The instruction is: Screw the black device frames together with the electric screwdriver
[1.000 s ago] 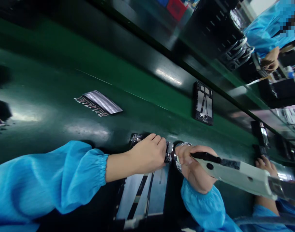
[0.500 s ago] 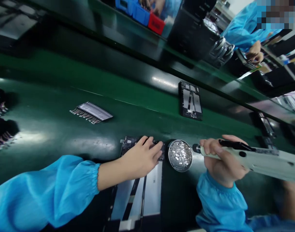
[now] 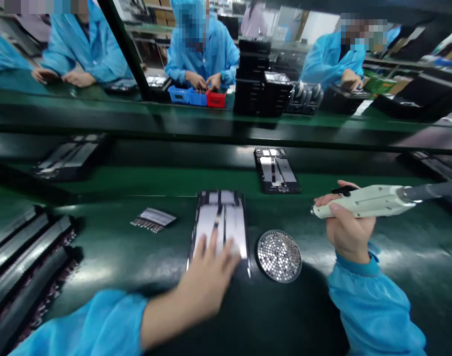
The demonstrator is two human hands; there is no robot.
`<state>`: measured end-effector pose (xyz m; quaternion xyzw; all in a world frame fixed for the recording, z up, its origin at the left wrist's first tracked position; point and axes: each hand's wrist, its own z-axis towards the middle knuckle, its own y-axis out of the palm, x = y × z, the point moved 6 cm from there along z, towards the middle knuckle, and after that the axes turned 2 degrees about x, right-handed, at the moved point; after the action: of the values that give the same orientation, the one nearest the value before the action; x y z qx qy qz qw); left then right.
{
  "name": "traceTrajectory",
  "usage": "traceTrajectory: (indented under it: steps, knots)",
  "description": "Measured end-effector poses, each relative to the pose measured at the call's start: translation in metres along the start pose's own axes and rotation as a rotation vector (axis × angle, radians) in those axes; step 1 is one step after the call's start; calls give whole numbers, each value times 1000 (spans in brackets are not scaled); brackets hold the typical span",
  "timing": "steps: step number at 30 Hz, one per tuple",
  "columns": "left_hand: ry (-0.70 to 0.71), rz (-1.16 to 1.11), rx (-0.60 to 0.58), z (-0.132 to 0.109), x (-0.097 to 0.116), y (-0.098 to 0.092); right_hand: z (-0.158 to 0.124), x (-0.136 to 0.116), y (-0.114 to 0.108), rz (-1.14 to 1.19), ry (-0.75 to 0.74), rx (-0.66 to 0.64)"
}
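My left hand [image 3: 207, 277] lies flat with fingers spread on the near end of an opened device frame [image 3: 220, 217] that rests on the green bench. My right hand [image 3: 346, 225] is wrapped round a pale electric screwdriver [image 3: 363, 201], held level above the bench with its tip pointing left. A round metal dish of small screws [image 3: 279, 255] sits between the two hands, just right of the frame.
A second opened device frame [image 3: 276, 175] lies on the conveyor belt [image 3: 137, 180] behind. A strip of small flex parts [image 3: 154, 219] lies left of my frame. Dark trays [image 3: 22, 257] line the left edge. Several people in blue coats work across the line by blue and red bins [image 3: 198, 96].
The head has swung up and levelled out. My left hand slid from the frame's top corner to its near end and flattened. My right hand lifted the screwdriver away from the screw dish to the right.
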<state>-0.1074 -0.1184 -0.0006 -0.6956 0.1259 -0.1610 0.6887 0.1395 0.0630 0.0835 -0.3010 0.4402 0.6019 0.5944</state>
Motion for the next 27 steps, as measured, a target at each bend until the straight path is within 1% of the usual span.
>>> traceTrajectory:
  steps: [1,2,3,4,5,6,7,8,9,11,13,14,15,17,19,21,24,27]
  knots:
    - [-209,27,-61,29,-41,-6,2,3,-3,14,1,-3]
    - [-388,31,-113,56,-80,-12,3,5,-6,21,3,-4]
    - [-458,39,-120,85,-111,-21,4,8,-8,18,10,-5]
    - [-490,39,-126,112,-136,-28,5,12,-10,7,20,-8]
    - [-515,34,-134,136,-154,-32,5,15,-12,-9,33,-13]
    - [-518,30,-127,157,-165,-35,5,18,-13,-26,44,-14]
    - [-497,24,-112,175,-167,-36,5,21,-14,-40,51,-13]
    - [-454,14,-91,191,-161,-34,6,24,-15,-49,55,-10]
    - [-389,0,-68,205,-149,-31,7,27,-16,-55,55,-8]
    - [-219,-40,-43,231,-115,-21,9,33,-18,-63,50,-6]
    - [-63,-80,-68,255,-83,-10,12,37,-21,-73,49,0]
    - [-4,-93,-92,265,-72,-6,13,39,-23,-76,53,6]
    - [39,-101,-118,274,-65,-4,14,40,-26,-77,58,14]
    - [85,-101,-160,286,-64,-3,15,41,-30,-76,66,34]
    - [72,-78,-174,287,-74,-6,16,41,-33,-69,60,53]
    - [12,-39,-149,279,-86,-11,16,40,-33,-52,52,65]
    - [-117,16,-36,257,-99,-23,15,37,-29,-34,54,56]
    - [-255,45,101,229,-106,-44,13,33,-23,-26,60,25]
